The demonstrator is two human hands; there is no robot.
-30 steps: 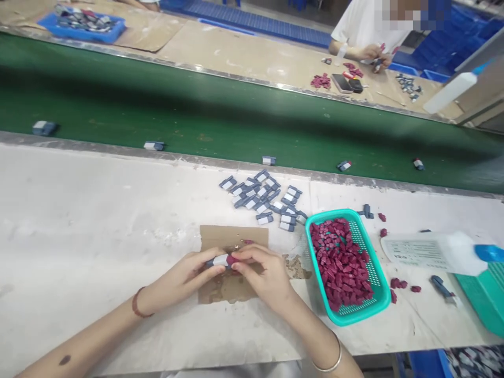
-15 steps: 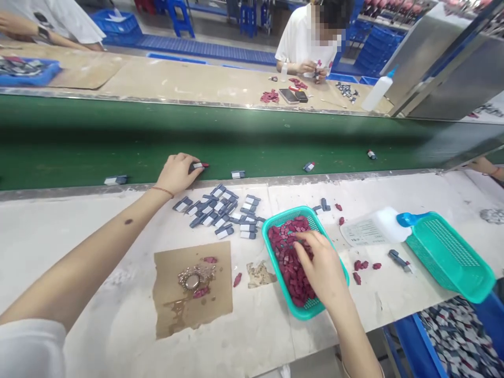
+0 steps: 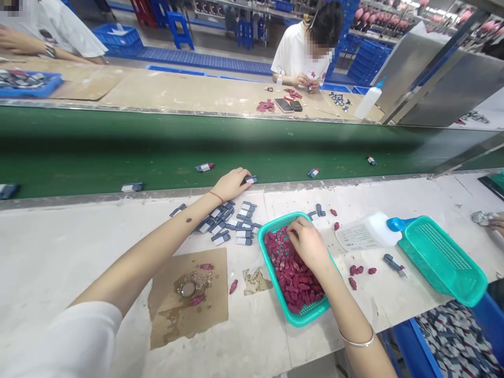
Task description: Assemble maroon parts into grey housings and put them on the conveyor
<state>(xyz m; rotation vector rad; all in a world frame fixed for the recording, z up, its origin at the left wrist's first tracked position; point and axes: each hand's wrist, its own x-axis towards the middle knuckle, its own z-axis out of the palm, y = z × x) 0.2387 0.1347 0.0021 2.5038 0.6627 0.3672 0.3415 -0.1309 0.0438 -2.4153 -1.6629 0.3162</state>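
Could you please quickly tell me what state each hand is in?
Left hand: fingers at a grey-and-white piece; whether gripped cannot be told.
Right hand: fingers bent over maroon pieces; whether holding any cannot be told.

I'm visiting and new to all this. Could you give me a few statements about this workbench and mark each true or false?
1. The left hand touches a grey-and-white piece on the green belt. True.
2. The labelled bottle stands upright. False: it lies on its side.
3. Two red pieces lie on the cardboard sheet. True.
4. The right hand rests on the cardboard sheet. False: it is at the heaped red parts in the filled basket.
5. A second green basket is next to the labelled bottle. True.
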